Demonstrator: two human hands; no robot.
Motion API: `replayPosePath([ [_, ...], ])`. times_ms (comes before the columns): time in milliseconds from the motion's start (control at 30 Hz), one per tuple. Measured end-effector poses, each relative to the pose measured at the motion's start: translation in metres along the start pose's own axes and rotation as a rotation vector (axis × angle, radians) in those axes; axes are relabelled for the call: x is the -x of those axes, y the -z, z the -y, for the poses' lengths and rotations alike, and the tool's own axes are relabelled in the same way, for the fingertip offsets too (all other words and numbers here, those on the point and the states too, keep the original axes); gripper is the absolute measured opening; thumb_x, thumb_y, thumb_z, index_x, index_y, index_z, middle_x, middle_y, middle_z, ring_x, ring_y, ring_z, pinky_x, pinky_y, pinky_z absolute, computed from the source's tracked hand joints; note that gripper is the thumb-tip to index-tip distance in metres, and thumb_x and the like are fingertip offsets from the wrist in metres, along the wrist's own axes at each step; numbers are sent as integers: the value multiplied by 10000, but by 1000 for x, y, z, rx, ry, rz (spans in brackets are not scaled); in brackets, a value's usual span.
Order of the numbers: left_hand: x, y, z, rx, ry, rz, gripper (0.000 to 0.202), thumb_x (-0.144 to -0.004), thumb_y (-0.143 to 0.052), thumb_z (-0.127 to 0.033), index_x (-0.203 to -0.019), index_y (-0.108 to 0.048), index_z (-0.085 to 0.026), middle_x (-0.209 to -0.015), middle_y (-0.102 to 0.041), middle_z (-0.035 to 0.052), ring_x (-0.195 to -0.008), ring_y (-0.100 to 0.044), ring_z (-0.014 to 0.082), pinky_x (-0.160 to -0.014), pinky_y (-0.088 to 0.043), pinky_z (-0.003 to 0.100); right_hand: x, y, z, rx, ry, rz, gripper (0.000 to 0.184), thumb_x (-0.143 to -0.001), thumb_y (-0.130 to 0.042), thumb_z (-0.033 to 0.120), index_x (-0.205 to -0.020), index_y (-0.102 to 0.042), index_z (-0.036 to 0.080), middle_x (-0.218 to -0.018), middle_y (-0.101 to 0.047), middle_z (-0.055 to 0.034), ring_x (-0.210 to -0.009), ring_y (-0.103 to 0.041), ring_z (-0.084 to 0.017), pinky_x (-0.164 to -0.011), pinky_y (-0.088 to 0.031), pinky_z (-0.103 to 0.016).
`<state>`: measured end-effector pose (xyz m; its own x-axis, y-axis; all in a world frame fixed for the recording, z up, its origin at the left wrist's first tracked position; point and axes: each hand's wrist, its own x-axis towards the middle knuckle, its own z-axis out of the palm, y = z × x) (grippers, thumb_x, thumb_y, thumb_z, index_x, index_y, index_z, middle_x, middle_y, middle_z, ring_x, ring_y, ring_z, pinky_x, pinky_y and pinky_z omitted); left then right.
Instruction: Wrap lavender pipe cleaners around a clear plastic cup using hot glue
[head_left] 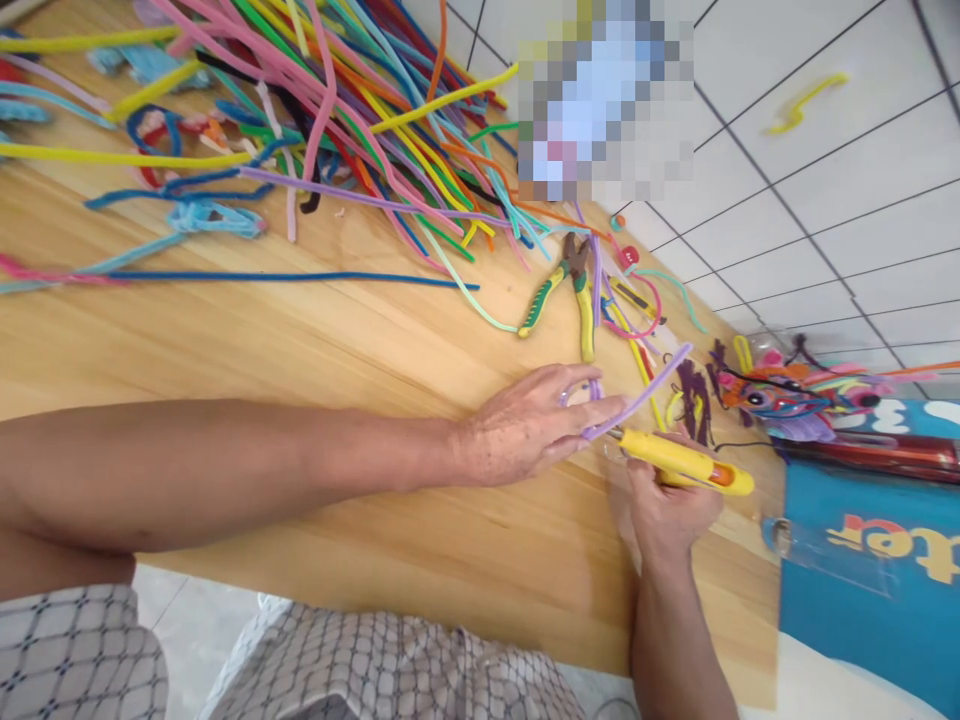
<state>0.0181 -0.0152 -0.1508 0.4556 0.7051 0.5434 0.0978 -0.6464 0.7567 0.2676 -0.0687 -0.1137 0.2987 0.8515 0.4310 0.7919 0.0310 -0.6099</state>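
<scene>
My right hand (675, 510) is wrapped round the handle of a yellow hot glue gun (679, 460), its nozzle pointing left. The nozzle tip meets a bent purple pipe cleaner (649, 392) or lies just beside it; I cannot tell which. My left hand (536, 425) grips that pipe cleaner between its fingers, with one end sticking up to the right. Something clear and rounded shows by the left fingers, too small to name. Just beyond the left hand lie pliers (576, 285) with green and yellow handles, jaws pointing away.
A big heap of coloured pipe cleaners (360, 120) covers the far left of the wooden table (300, 340). Coloured pipe-cleaner figures (787, 395) and a blue printed sheet (862, 620) are at the right. White tiles (765, 110) lie past the far edge. A blurred patch hides one area.
</scene>
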Motion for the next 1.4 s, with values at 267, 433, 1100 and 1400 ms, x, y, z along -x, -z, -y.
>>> replayPosePath([
  [267,-1,0,-1,-33,19,15,467,-1117,-539,-313,-1579,-549,-249,-1626,-568,178,-1561,-562,324,-1263,-553,531,0,-2,1,11,-4,-40,283,-710,-804,398,-913,-724,217,-862,-762,-49,-748,-731,-233,-701,-646,-392],
  [433,0,-1,-1,-74,-11,8,495,-1118,-543,-286,-1608,-512,-220,-1623,-564,205,-1544,-571,324,-1251,-562,513,-1,-1,2,19,28,-32,271,-722,-803,368,-925,-730,204,-859,-763,-57,-756,-735,-242,-736,-653,-417],
  [1100,0,-1,1,-173,-93,-34,480,-1139,-527,-283,-1602,-488,-164,-1565,-586,227,-1467,-627,304,-1209,-587,462,-1,-1,-4,-26,31,-77,292,-679,-828,343,-909,-728,195,-821,-758,-30,-703,-716,-211,-690,-617,-374],
  [1400,-1,0,0,-167,-77,-6,499,-1126,-543,-267,-1610,-498,-154,-1592,-577,242,-1505,-606,314,-1229,-574,468,0,1,-11,-14,53,-69,284,-684,-830,324,-914,-742,184,-838,-762,-35,-734,-726,-214,-747,-617,-390],
])
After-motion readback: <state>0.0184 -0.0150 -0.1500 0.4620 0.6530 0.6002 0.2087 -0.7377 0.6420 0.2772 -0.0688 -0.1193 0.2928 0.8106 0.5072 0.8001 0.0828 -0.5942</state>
